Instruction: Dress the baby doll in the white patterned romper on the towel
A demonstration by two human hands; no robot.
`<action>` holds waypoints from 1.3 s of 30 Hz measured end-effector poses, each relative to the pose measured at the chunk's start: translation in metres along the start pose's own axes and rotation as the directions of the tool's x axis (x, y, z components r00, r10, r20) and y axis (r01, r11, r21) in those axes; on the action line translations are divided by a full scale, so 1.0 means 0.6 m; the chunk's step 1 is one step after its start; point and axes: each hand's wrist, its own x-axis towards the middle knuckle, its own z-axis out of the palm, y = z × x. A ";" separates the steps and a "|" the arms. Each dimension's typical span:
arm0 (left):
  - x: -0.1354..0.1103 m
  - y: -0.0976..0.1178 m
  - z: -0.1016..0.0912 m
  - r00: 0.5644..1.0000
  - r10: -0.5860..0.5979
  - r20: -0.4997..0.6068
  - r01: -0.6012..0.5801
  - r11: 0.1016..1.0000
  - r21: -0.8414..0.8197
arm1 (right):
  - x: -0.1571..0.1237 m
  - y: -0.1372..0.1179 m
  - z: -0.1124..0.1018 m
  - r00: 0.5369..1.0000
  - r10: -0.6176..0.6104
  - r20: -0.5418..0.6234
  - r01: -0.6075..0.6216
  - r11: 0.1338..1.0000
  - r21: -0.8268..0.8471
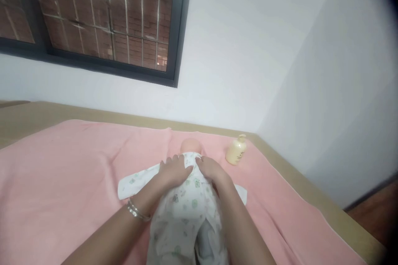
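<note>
A baby doll [192, 148] lies on its back on a pink towel [71, 165], its head pointing away from me. It wears a white printed romper [186, 207]. My left hand [174, 171] rests flat on the doll's chest near its left shoulder, fingers stretched out on the cloth. My right hand [211, 169] lies on the other shoulder, fingers curled against the romper's collar. A silver bracelet [137, 211] is on my left wrist. One white sleeve [137, 180] stretches out to the left.
A pale yellow pump bottle [236, 151] stands on the towel just right of the doll's head. The towel covers a beige table [336, 215] set in a corner of white walls. A dark-framed window [102, 20] is up left.
</note>
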 end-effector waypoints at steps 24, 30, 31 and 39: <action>0.022 -0.012 0.005 0.994 -0.111 -0.016 0.108 0.986 -0.129 | -0.056 -0.044 -0.028 0.999 0.023 0.043 -0.014 0.979 -0.205; -0.004 0.005 0.002 0.999 -0.017 -0.046 0.019 0.999 0.033 | -0.019 -0.021 -0.010 0.997 0.065 -0.039 -0.068 0.994 -0.089; -0.009 0.008 0.001 0.998 0.001 -0.055 0.003 0.997 0.071 | -0.009 -0.014 -0.005 0.997 0.069 -0.046 -0.072 0.996 -0.056; 0.009 -0.003 0.005 0.997 -0.046 -0.060 0.044 0.999 -0.025 | -0.031 -0.028 -0.010 1.000 0.019 -0.013 -0.021 0.986 -0.166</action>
